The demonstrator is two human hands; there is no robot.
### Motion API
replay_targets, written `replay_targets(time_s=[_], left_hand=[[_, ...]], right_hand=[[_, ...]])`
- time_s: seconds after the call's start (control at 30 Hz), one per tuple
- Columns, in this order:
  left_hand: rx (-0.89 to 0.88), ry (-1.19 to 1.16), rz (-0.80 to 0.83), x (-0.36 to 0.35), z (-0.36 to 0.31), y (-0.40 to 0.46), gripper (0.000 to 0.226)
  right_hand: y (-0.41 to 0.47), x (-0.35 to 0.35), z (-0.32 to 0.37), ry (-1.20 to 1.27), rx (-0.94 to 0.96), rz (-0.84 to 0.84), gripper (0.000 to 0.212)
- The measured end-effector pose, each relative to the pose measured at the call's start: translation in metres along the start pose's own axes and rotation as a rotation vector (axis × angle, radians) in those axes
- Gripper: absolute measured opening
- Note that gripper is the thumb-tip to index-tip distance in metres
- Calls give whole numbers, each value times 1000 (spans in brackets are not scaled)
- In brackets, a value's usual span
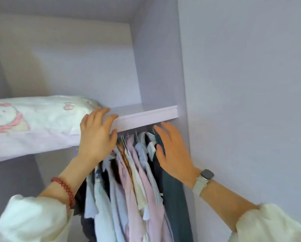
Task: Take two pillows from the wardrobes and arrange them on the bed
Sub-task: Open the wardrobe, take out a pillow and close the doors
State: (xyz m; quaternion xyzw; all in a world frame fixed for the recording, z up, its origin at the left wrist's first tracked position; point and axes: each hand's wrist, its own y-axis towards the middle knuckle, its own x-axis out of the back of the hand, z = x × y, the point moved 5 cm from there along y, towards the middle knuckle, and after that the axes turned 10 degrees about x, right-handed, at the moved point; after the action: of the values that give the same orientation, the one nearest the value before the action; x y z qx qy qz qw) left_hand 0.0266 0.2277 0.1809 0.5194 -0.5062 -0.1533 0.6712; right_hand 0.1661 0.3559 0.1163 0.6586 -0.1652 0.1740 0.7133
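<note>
At the left edge of the frame, a pillow (36, 119) lies on the wardrobe's shelf (146, 116), its white case printed with a pink cartoon cat and a small bow, its lower band pale lilac. Its right end bulges to about the middle of the frame, leaving the right part of the shelf bare. Just right of the pillow's end, the left hand (97, 135) is raised with fingers spread and empty; its fingertips lie at the shelf's front edge, next to the pillow's end, though whether they touch the cloth is unclear. A red bead bracelet (64, 189) circles that wrist above a cream sleeve (31, 220). Below the shelf, in the centre, shirts (132, 180) in white, pink and pale blue hang packed together, with darker clothes at the right. The right hand (172, 154) hovers in front of them, fingers apart and holding nothing, just under the shelf's edge. A watch (206, 175) with a pale strap sits on that wrist. The wardrobe's lilac wall (242, 84) fills the right of the frame.
</note>
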Motion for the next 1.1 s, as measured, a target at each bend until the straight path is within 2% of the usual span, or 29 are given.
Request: replay_targets(time_s=[0.1,0.2,0.27,0.33,0.4,0.47,0.53,0.63,0.8,0.97,1.1], left_hand=[[12,261,30,29,81,4,68],[65,428,79,53,145,8,105],[120,509,59,68,179,14,114],[129,535,-9,76,200,22,108],[103,547,-118,77,206,27,81],[72,558,-211,76,202,27,50],[61,547,-227,74,198,22,40],[56,528,-197,74,190,11,39],[25,465,-188,92,151,-23,40],[-4,386,-127,93,86,-101,54],[-12,309,-50,94,34,-153,55]], right_hand=[[58,-53,34,63,180,118,55],[108,-100,67,59,333,237,80],[135,-123,85,8,394,262,95],[156,-139,98,-16,413,221,101],[169,-146,103,-2,369,143,98],[173,-146,105,-5,345,63,82],[167,-146,108,-18,390,43,64],[152,-144,111,-40,433,78,58],[113,-106,112,-11,446,78,68],[33,-54,104,2,501,162,68],[-31,-17,95,49,466,253,66]])
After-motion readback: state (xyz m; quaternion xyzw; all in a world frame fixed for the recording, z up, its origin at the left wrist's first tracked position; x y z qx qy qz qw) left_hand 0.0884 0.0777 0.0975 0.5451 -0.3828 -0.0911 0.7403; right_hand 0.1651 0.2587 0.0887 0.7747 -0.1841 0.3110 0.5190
